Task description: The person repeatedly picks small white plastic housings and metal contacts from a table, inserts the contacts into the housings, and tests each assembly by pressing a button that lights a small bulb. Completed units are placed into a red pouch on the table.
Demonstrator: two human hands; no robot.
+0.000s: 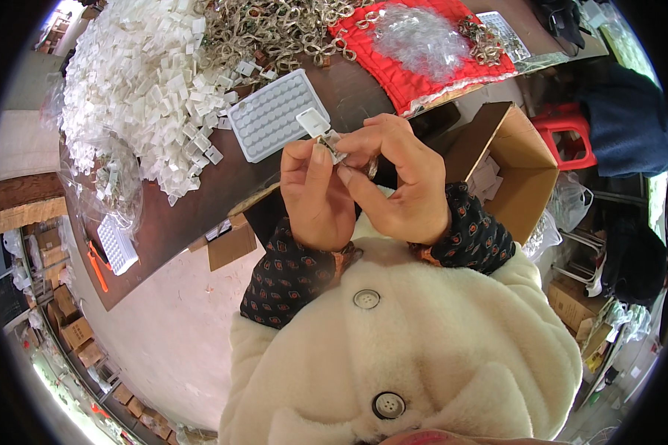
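Observation:
My left hand point(312, 196) pinches a small white plastic box point(313, 122) whose lid stands up. At its lower half the fingers of my right hand point(404, 178) are closed on the same box. Something small and shiny shows between the fingertips, too small and too covered to name. Just beyond my hands, a pale grey tray point(263, 122) with rows of round hollows rests on the dark table. To its left rises a big heap of similar white plastic boxes point(137, 89).
Ring-shaped, beige-brown pieces point(274, 30) lie heaped at the back. A red cloth point(390, 70) bears a pile of see-through plastic point(423, 41). At my right stands a cardboard box point(531, 167), with a red stool point(568, 133) beyond. Orange-handled pliers point(96, 267) lie near the table's left corner.

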